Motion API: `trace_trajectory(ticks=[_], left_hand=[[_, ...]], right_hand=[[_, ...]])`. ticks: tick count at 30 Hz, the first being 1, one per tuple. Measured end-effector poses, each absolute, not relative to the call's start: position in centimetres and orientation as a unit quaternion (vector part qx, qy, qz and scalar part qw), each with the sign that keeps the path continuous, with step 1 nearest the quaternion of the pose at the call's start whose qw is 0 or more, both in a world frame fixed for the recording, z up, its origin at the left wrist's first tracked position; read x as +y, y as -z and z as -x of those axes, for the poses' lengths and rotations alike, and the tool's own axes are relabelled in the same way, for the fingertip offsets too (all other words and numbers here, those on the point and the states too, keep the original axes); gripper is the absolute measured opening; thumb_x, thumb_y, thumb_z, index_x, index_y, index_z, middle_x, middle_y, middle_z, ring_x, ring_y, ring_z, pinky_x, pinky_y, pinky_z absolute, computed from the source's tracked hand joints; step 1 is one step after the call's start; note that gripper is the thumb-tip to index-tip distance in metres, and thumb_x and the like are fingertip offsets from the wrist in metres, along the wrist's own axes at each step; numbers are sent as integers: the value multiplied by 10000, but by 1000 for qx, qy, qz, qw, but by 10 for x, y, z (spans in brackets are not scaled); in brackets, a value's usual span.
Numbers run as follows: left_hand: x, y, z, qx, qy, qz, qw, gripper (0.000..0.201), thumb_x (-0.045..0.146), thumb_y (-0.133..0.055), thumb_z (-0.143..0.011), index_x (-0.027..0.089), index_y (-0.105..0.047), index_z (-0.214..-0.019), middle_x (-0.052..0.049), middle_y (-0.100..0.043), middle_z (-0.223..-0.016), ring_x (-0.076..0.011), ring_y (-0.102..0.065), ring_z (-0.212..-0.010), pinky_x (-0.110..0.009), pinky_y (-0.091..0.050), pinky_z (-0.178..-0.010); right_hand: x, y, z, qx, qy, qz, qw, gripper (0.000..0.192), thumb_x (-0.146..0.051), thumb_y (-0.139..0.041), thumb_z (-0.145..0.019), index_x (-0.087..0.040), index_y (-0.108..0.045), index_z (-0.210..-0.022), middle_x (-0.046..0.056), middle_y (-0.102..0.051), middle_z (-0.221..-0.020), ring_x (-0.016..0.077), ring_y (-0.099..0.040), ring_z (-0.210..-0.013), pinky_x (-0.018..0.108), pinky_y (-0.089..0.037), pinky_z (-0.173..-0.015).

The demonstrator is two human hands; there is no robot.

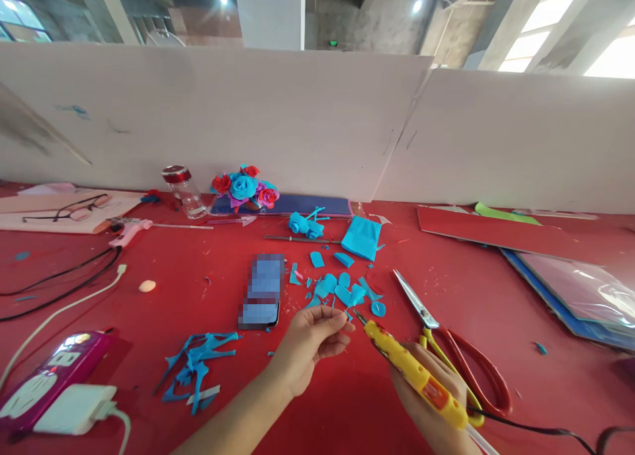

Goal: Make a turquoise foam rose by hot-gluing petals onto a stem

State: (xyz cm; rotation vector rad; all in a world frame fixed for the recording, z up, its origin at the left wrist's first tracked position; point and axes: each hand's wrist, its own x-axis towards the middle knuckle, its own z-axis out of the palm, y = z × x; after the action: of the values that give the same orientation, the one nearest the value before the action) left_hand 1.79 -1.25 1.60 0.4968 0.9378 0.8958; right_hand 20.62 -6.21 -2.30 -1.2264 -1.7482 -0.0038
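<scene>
My left hand [320, 339] is closed in a pinch, with a small blue piece [348, 316] at the fingertips; its shape is mostly hidden. My right hand [414, 402] grips a yellow hot glue gun [399, 359], its nozzle pointing at the left fingertips, a short gap apart. Just beyond the hands lie several cut blue petals [342, 293] and a small blue disc [378, 308]. Scissors [429, 319] with red and yellow handles rest beside my right hand. A phone [265, 289] with a blurred screen lies left of the petals.
Blue scraps [196, 366] lie at left, near a purple power strip [64, 369] with a white charger [77, 409]. Behind stand a glass bottle [191, 197] and a paper-flower bunch [245, 187]. Folded blue paper [362, 237] lies mid-table. The glue gun's black cord [526, 425] runs right.
</scene>
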Motion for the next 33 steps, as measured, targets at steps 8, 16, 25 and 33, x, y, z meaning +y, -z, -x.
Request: trace_trajectory(ticks=[8, 16, 25, 33], left_hand=[[-13, -16, -21, 428, -411, -183, 783, 202, 185, -801, -640, 118, -622, -704, -36, -694, -647, -80, -631, -517, -139, -523, -493], [-14, -15, -21, 419, -399, -131, 805, 123, 113, -750, -695, 107, -628, -709, -24, -681, -612, -90, -652, -523, -145, -546, -494], [-15, -16, -21, 417, -401, -125, 806, 80, 88, -715, -721, 95, -637, -706, -43, -694, -624, -89, -651, -512, -144, -554, -490], [-15, -18, -22, 431, -403, -119, 799, 91, 43, -625, -788, 84, -636, -708, -47, -687, -617, -79, -642, -493, -138, -549, -479]], right_hand=[[-58, 23, -204, -711, 35, 508, 485, 102, -126, -540, -748, -204, -524, -683, -44, -493, -540, 77, -438, -427, 196, -385, -412], [-58, 26, -203, -709, 38, 523, 471, 132, -125, -541, -760, -208, -493, -669, -49, -446, -544, 78, -406, -442, 198, -369, -426], [-59, 25, -202, -709, 54, 529, 464, 169, -114, -524, -757, -207, -462, -631, -56, -423, -525, 71, -400, -424, 195, -343, -418], [-58, 27, -202, -706, 72, 525, 470, 173, -116, -553, -748, -203, -470, -623, -58, -408, -522, 69, -382, -436, 193, -336, -427]])
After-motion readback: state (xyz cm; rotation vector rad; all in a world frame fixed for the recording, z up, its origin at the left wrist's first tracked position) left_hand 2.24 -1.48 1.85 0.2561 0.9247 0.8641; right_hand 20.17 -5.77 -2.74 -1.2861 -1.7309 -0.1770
